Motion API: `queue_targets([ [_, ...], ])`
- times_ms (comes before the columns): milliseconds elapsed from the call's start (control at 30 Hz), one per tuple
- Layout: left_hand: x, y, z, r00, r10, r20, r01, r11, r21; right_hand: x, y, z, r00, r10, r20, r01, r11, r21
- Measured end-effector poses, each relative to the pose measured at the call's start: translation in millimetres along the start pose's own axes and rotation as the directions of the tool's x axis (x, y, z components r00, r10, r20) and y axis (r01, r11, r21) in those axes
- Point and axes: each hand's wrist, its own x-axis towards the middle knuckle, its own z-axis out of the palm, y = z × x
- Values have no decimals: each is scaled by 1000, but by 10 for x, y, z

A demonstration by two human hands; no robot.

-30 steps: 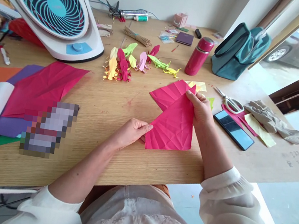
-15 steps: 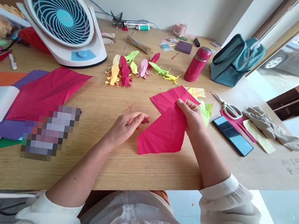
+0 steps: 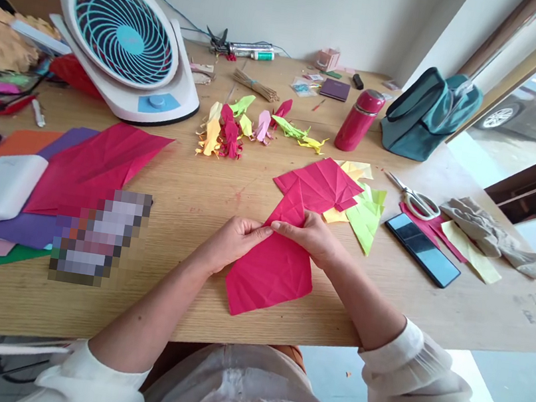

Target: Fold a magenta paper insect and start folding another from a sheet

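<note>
A creased sheet of magenta paper (image 3: 271, 275) is held up between my two hands, its pointed end away from me. My left hand (image 3: 236, 243) pinches its left edge, thumb on top. From the other side my right hand (image 3: 315, 238) grips it, the thumb reaching across the sheet to meet the left thumb. The fingers beneath are hidden by the paper. Just beyond lies another folded magenta piece (image 3: 318, 185), overlapping yellow-green paper (image 3: 367, 217) and pale yellow paper.
Several small folded paper figures (image 3: 231, 134) sit toward the back. To the right are a magenta flask (image 3: 359, 122), white-handled scissors (image 3: 421, 205), a phone (image 3: 422, 250) and a grey glove (image 3: 489, 234). A fan (image 3: 174, 89), coloured sheets (image 3: 102, 163) and a power bank (image 3: 0, 188) stand left.
My left hand, free before, has taken hold of the magenta sheet. My right hand has moved down and nearer with it. The view has shifted slightly.
</note>
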Motion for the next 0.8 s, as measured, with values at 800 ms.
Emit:
queue_targets([
  [800,13,-65,-12,979,-172,111,180,981,-69,104,18,-149,998,-16,-59,16,1000,-12],
])
